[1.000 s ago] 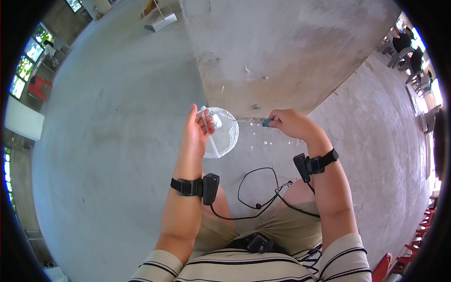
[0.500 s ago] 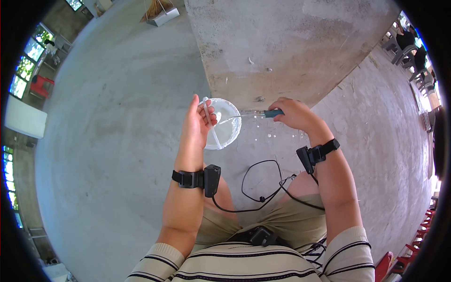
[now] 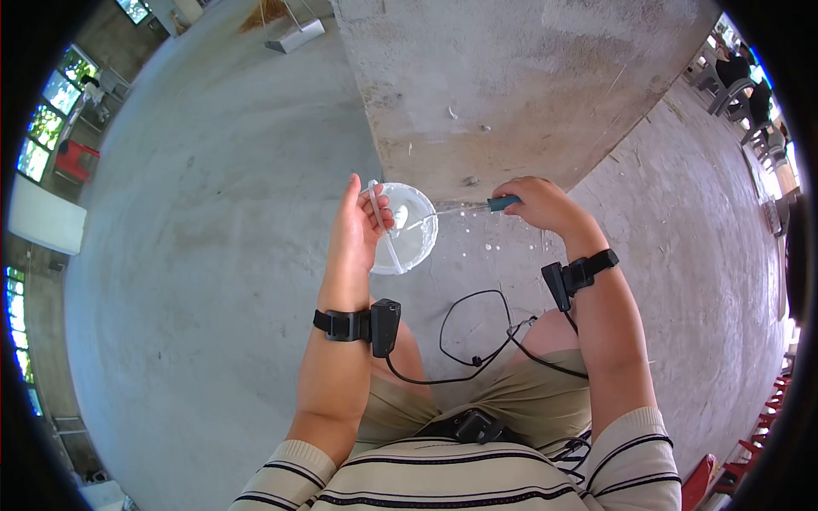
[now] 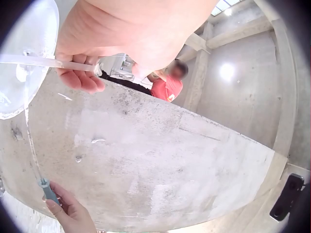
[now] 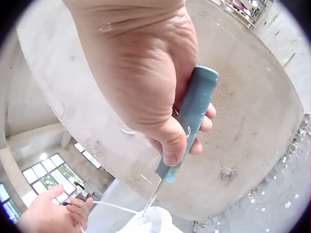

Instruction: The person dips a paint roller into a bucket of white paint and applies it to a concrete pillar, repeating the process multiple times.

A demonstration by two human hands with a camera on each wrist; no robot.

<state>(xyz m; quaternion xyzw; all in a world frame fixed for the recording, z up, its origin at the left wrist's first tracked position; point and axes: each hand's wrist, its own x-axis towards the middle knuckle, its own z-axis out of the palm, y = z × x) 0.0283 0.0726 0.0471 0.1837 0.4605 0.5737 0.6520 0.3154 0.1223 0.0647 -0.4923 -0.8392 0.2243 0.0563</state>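
Observation:
The left hand curls its fingers round the white handle of a round white bucket, tilting the bucket toward the camera. The bucket holds a white, wet-looking material. The right hand grips the blue-green handle of a tool between thumb and fingers. A thin metal shaft runs from that handle leftward, its far end inside the bucket. In the left wrist view the shaft also reaches over the bucket's rim. The shape of the tool's tip cannot be told.
A concrete pillar rises just beyond the bucket, with white drops on the floor beside it. Black cables hang near the knees. A dustpan stands far back; chairs are at the right.
The tool and right hand have moved up slightly in view, and more of the tool's handle shows. Pillar and bucket have shifted in view. The left hand keeps its hold.

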